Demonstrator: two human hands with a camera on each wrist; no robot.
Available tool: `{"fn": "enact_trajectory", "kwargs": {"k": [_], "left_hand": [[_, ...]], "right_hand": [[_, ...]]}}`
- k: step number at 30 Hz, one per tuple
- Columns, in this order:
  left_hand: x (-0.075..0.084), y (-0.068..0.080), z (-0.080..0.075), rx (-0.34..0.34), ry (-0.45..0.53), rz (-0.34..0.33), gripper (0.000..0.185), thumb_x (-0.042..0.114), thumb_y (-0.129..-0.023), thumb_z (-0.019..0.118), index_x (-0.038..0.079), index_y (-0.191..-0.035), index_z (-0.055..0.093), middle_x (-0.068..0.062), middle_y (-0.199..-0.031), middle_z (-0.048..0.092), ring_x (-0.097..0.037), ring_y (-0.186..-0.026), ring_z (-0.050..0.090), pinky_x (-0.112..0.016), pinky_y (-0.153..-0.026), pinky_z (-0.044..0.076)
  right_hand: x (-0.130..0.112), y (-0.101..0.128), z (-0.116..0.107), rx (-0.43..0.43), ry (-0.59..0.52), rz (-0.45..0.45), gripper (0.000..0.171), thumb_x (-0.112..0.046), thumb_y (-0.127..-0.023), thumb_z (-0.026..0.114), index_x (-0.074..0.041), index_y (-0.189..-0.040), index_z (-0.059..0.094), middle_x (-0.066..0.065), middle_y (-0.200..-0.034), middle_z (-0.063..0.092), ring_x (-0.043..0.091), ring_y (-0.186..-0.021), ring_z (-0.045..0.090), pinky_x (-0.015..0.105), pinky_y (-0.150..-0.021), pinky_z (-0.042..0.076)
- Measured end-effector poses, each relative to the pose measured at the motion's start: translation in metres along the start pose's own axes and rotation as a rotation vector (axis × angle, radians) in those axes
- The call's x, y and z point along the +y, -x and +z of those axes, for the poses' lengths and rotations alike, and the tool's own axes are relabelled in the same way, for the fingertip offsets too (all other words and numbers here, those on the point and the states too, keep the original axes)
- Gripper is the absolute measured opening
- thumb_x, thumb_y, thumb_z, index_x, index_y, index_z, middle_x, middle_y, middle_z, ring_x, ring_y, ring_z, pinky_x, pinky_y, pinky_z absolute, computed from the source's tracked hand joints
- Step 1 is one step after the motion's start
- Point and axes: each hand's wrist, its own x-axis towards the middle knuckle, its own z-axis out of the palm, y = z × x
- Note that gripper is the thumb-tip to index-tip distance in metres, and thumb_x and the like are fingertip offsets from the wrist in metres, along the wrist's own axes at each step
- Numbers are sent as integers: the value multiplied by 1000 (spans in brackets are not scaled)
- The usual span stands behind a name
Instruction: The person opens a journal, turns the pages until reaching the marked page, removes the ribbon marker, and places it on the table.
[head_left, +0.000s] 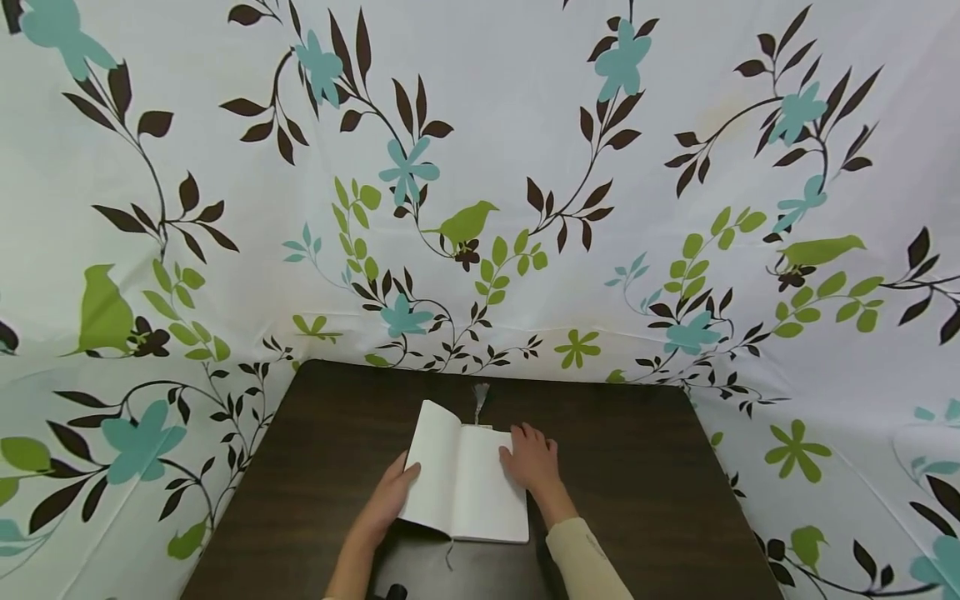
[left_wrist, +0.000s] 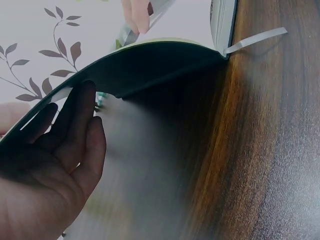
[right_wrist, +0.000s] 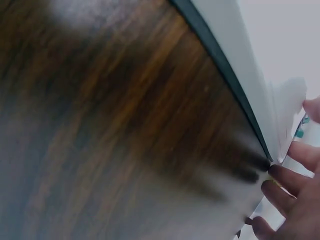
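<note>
An open notebook (head_left: 489,492) with blank white pages and a dark cover (left_wrist: 150,65) lies on the table, its left half raised. My left hand (head_left: 390,493) grips that left side, the thumb on the page and the fingers beneath the cover. At the upper right corner, my right hand (head_left: 534,460) holds the notebook's edge, with its thumb on the page and its fingers (right_wrist: 287,180) along the outer edge. A thin ribbon marker (left_wrist: 257,40) hangs from the bottom of the spine. A grey tassel (head_left: 481,398) sticks out past the top edge.
The dark wood-grain table (head_left: 637,467) extends on both sides of the notebook. White cloth (head_left: 510,108) printed with leaves, flowers and birds rises behind and beside it. A small black object (head_left: 396,592) shows at the bottom edge of the head view.
</note>
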Motion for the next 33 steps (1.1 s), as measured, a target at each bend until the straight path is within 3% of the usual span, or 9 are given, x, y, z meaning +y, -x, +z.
{"fn": "enact_trajectory", "kwargs": {"k": [4, 9, 14, 17, 20, 22, 27, 30, 33], "left_hand": [[1, -2, 4, 6, -2, 3, 59, 28, -116, 44, -3, -165, 34, -21, -129, 66, -26, -102, 65, -39, -92, 48], [3, -4, 4, 4, -12, 10, 60, 30, -117, 41, -4, -166, 30, -22, -134, 64, -24, -105, 63, -37, -95, 46], [6, -1, 4, -6, -6, 2, 62, 31, -117, 43, -2, -166, 30, -20, -131, 65, -23, -103, 63, -37, -94, 46], [7, 1, 6, -7, -11, -6, 62, 31, -116, 44, -1, -167, 29, -19, -127, 66, -23, -100, 64, -38, -92, 47], [8, 1, 8, -13, -20, -12, 61, 32, -117, 43, 2, -168, 29, -19, -126, 66, -24, -99, 65, -38, -90, 48], [9, 1, 9, -13, -31, -4, 61, 32, -117, 42, 2, -168, 29, -18, -130, 65, -24, -101, 65, -38, -90, 48], [11, 1, 11, -8, -31, 19, 58, 30, -117, 42, 1, -166, 32, -20, -131, 65, -24, -103, 65, -37, -92, 48], [12, 1, 11, -6, -18, 28, 56, 28, -117, 41, 1, -165, 34, -22, -124, 67, -25, -98, 66, -36, -88, 50], [11, 0, 12, -5, -4, 17, 54, 27, -117, 42, 3, -165, 35, -20, -120, 68, -24, -95, 66, -36, -86, 50]], "right_hand": [[-2, 0, -3, 104, 2, -17, 34, -30, -104, 69, -13, -133, 71, 13, -143, 67, 37, -135, 58, 68, -113, 37], [-6, -1, -6, 207, -49, -32, 11, -24, -104, 71, -17, -113, 74, 5, -122, 75, 29, -115, 67, 62, -105, 45], [-9, 4, -10, 232, -149, 4, 8, -26, -104, 73, -18, -104, 77, 1, -104, 81, 24, -94, 73, 59, -100, 52], [-9, 7, -11, 238, -136, -8, 12, -29, -104, 74, -18, -104, 80, -1, -100, 82, 23, -90, 74, 59, -102, 52], [-6, 7, -10, 244, -40, -45, 17, -31, -105, 73, -18, -109, 83, 0, -107, 83, 24, -98, 76, 56, -100, 52], [-3, 7, -9, 242, 34, -77, 23, -32, -105, 71, -18, -120, 81, 1, -119, 81, 26, -109, 74, 54, -100, 51], [1, 11, -7, 157, 97, -152, 49, -36, -107, 67, -22, -154, 60, 8, -165, 52, 33, -149, 49, 61, -116, 39], [0, 19, -5, 83, 85, -213, 51, -39, -108, 63, -23, -156, 58, 9, -171, 43, 35, -157, 39, 66, -120, 32], [-3, 30, -1, 22, 71, -267, 48, -43, -110, 59, -22, -153, 62, 7, -167, 49, 34, -155, 43, 66, -119, 32]]}}
